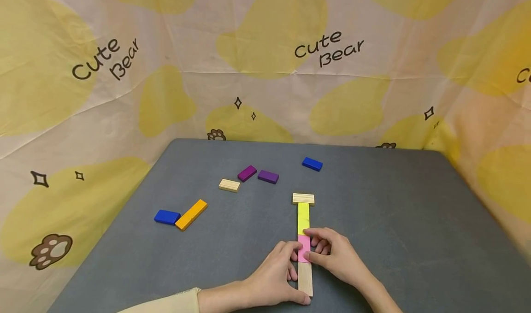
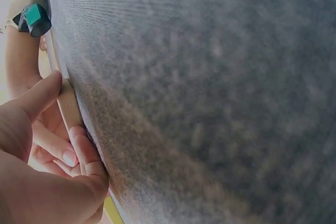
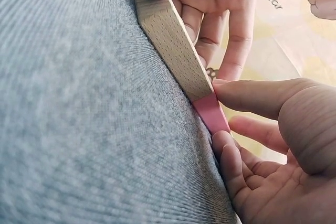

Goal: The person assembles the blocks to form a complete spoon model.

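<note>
So the pink block (image 1: 305,245) is sitting lower middle of the frame, lined up between the yellow block (image 1: 303,218) and the plain block (image 1: 305,278), and I'm guessing both hands are steadying them to keep the row straight. The left hand (image 1: 271,271) is holding the plain block, thumb bracing its bottom end, while the right hand (image 1: 338,257) is bending in from lower right, narrowly pinching the pink one

A hand could pass between the orange block (image 1: 191,215) and yellow block (image 1: 303,218); nearer, the left hand (image 1: 271,276) obstructs.
</note>
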The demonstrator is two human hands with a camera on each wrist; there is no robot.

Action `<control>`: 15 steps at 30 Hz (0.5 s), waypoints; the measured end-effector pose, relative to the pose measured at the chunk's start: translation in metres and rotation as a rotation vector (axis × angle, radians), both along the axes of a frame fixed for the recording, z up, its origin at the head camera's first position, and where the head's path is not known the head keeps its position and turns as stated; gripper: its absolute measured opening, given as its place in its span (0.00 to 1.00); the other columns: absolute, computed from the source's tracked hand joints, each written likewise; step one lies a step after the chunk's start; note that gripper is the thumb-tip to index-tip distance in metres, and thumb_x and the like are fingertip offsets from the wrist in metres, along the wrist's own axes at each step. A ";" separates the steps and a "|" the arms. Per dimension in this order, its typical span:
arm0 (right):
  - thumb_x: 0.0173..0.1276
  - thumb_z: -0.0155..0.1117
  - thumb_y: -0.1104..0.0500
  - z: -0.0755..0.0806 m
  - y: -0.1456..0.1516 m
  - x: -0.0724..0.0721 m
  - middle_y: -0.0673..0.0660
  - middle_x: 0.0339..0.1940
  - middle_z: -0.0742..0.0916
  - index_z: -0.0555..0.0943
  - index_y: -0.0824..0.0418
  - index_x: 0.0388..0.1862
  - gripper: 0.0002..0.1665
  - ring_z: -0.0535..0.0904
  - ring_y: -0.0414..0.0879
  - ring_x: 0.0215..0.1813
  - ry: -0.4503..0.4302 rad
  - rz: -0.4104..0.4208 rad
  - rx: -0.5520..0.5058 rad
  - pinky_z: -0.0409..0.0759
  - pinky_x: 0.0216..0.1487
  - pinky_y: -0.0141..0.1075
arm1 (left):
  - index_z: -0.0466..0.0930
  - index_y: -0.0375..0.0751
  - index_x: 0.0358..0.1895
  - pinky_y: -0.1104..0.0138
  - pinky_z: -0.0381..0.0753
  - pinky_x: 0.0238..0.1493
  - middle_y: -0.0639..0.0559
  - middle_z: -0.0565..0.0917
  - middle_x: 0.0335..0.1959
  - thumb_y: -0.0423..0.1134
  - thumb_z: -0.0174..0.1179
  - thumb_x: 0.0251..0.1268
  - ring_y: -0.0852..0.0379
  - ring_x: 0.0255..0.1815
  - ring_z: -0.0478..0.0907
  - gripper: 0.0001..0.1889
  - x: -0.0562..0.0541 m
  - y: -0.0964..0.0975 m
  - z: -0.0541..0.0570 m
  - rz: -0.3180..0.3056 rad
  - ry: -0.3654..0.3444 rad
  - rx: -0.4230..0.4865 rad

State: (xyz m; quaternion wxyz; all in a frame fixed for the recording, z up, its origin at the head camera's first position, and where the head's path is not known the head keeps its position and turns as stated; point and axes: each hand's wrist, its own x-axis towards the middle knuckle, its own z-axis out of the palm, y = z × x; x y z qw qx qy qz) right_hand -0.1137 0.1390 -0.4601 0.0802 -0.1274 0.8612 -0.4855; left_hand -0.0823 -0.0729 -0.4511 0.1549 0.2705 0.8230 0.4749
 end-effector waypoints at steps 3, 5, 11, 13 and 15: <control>0.56 0.78 0.57 0.000 0.000 -0.001 0.51 0.35 0.78 0.82 0.58 0.56 0.28 0.74 0.47 0.35 -0.013 0.005 -0.004 0.76 0.34 0.33 | 0.64 0.40 0.66 0.74 0.74 0.37 0.57 0.67 0.43 0.43 0.82 0.41 0.69 0.32 0.73 0.47 0.001 0.000 0.001 0.009 -0.009 -0.006; 0.56 0.78 0.56 0.000 0.000 -0.001 0.51 0.35 0.78 0.82 0.58 0.57 0.28 0.74 0.47 0.35 -0.021 0.008 -0.005 0.76 0.34 0.33 | 0.64 0.40 0.66 0.74 0.74 0.37 0.57 0.67 0.43 0.43 0.82 0.40 0.69 0.32 0.73 0.47 0.001 0.000 0.001 0.016 -0.022 -0.009; 0.56 0.78 0.55 0.000 -0.001 -0.001 0.52 0.35 0.78 0.81 0.59 0.57 0.29 0.74 0.47 0.36 -0.029 0.003 0.003 0.76 0.34 0.32 | 0.64 0.40 0.66 0.73 0.74 0.37 0.57 0.67 0.43 0.42 0.82 0.40 0.68 0.32 0.73 0.47 0.001 -0.001 0.000 0.021 -0.049 -0.014; 0.56 0.78 0.55 0.000 -0.001 0.000 0.52 0.35 0.78 0.81 0.59 0.57 0.30 0.74 0.47 0.36 -0.027 0.003 0.002 0.76 0.34 0.32 | 0.64 0.40 0.66 0.73 0.74 0.37 0.57 0.67 0.43 0.42 0.82 0.41 0.68 0.32 0.73 0.47 0.001 -0.001 0.000 0.020 -0.051 -0.011; 0.56 0.78 0.55 -0.001 0.000 0.000 0.52 0.35 0.78 0.81 0.59 0.57 0.30 0.74 0.47 0.35 -0.019 0.007 0.000 0.76 0.34 0.32 | 0.64 0.40 0.66 0.73 0.74 0.37 0.57 0.67 0.43 0.42 0.82 0.41 0.68 0.32 0.73 0.47 0.001 -0.001 0.000 0.019 -0.055 -0.008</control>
